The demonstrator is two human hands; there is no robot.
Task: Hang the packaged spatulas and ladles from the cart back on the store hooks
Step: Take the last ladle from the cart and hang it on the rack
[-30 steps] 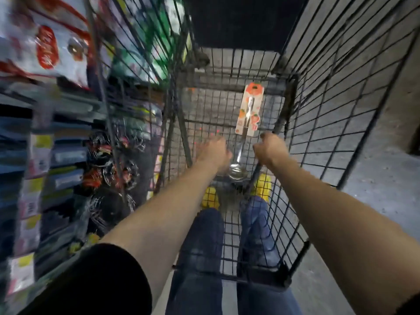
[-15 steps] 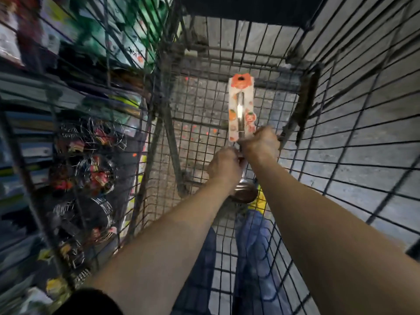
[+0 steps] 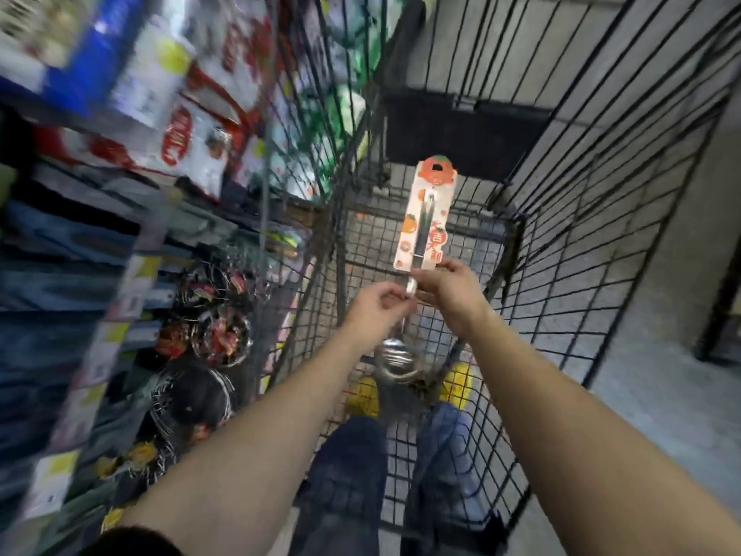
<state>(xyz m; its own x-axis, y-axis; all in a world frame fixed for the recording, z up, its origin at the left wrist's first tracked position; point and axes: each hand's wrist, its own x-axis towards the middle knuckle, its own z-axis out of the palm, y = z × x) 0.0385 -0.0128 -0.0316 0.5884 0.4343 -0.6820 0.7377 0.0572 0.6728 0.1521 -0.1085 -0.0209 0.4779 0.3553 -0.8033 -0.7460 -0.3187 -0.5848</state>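
A packaged steel ladle [image 3: 424,218] with a white and orange card sleeve on its handle is held upright above the wire cart [image 3: 561,250]. Its round bowl [image 3: 397,361] hangs low, under my hands. My left hand [image 3: 373,307] pinches the bare handle just below the card. My right hand [image 3: 449,290] grips the card's lower edge and the handle from the right. Both hands touch near the middle of the ladle.
Store shelves [image 3: 100,242] run along the left, blurred, with packaged goods and wire whisks or strainers [image 3: 216,331] hanging low. The cart's black basket end [image 3: 461,130] is ahead. A concrete floor [image 3: 661,395] lies to the right. My jeans and yellow shoes show through the cart floor.
Both hands closed on the ladle lying in the cart and lifted it. It now stands higher and upright. The view swung up toward the shelves.
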